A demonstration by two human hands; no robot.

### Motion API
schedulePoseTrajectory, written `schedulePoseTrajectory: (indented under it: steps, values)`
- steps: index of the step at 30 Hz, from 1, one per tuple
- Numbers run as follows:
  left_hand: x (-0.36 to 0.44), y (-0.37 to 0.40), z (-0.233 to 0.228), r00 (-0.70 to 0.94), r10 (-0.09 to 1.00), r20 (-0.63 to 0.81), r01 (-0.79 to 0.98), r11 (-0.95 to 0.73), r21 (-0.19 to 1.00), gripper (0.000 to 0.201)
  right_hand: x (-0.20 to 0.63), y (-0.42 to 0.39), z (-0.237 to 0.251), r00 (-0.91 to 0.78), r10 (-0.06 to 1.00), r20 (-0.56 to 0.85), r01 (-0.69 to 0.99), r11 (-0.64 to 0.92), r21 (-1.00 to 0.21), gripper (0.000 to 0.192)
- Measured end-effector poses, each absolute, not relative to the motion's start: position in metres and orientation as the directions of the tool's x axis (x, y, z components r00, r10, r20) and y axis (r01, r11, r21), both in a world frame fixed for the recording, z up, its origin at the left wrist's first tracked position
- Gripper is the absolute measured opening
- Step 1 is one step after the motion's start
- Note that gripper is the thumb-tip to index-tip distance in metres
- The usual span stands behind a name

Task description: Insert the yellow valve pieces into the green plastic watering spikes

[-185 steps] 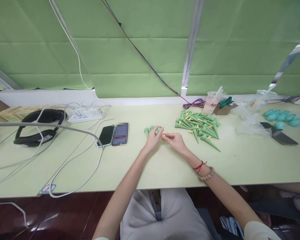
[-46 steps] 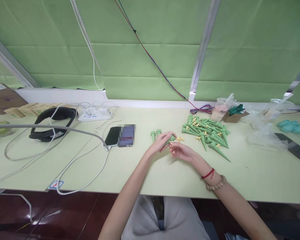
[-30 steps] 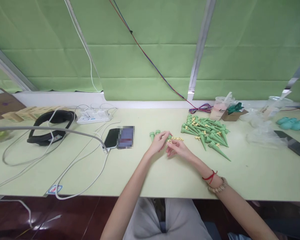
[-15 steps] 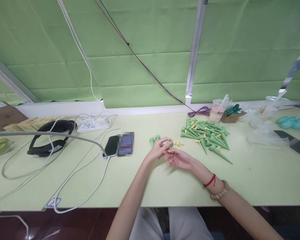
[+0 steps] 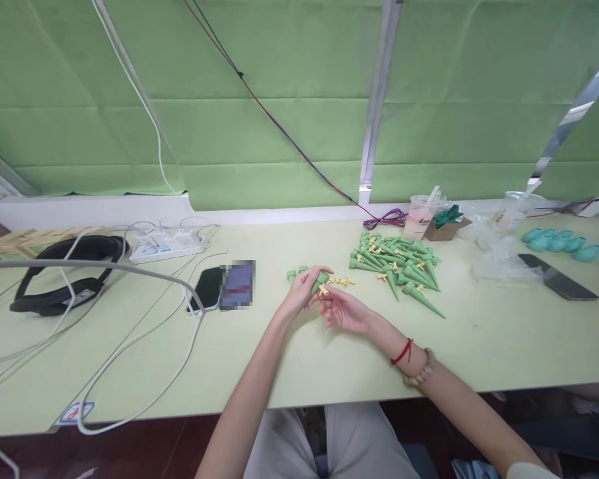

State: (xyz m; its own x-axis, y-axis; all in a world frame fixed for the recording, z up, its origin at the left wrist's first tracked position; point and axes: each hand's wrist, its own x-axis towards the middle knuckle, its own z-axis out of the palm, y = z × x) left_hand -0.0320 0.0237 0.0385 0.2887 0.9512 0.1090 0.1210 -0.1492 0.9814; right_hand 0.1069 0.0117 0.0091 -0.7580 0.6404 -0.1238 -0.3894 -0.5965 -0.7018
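Note:
My left hand [image 5: 299, 297] grips a green cone-shaped spike [image 5: 321, 279] near the middle of the pale green table [image 5: 289, 359]. Palm up beside it, my right hand [image 5: 343, 310] pinches a small yellow piece [image 5: 324, 290] against the spike's side. Two more green spikes [image 5: 294, 273] stand upright just left of my hands. A few loose yellow pieces [image 5: 343, 281] lie on the table just behind my fingers. A pile of green spikes [image 5: 397, 262], several with yellow pieces fitted, lies to the right.
Two phones [image 5: 227, 287] lie left of my hands, cabled to a white power strip [image 5: 168, 243]. A black headset [image 5: 64, 273] sits far left. A cup [image 5: 419, 217], small box [image 5: 442, 228], plastic bags [image 5: 499, 256], teal pieces [image 5: 562, 240] and another phone [image 5: 556, 280] are at the right.
My right hand has taken a yellow piece from the table and brought it to the spike in my left hand. The camera view shifted slightly.

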Motion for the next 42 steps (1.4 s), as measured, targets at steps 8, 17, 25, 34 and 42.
schedulePoseTrajectory:
  steps: [8, 17, 25, 34, 42]
  values:
    - [-0.037, 0.028, 0.037, 0.405, 0.911, 0.075, 0.213, -0.174, 0.961, 0.043, 0.109, 0.012, 0.009, -0.687, 0.694, -0.217, -0.309, -0.549, -0.777, 0.017]
    - [-0.028, 0.031, 0.024, 0.201, 0.962, 0.187, 0.479, -0.263, 0.838, 0.032, 0.116, 0.021, 0.005, -0.260, 0.960, -0.099, -0.119, -0.133, -0.984, 0.020]
    - [-0.022, 0.033, 0.018, 0.096, 0.965, 0.245, 0.405, -0.263, 0.876, 0.036, 0.108, 0.021, 0.009, -0.334, 0.932, -0.141, -0.298, -0.246, -0.922, 0.023]
    - [-0.021, 0.033, 0.018, 0.134, 0.944, 0.300, 0.369, -0.329, 0.869, 0.031, 0.112, 0.026, 0.009, -0.546, 0.784, -0.295, -0.305, -0.514, -0.802, 0.026]
    - [-0.025, 0.028, 0.028, 0.255, 0.921, 0.293, 0.395, -0.376, 0.838, 0.025, 0.118, 0.026, 0.009, -0.525, 0.811, -0.260, -0.269, -0.447, -0.853, 0.009]
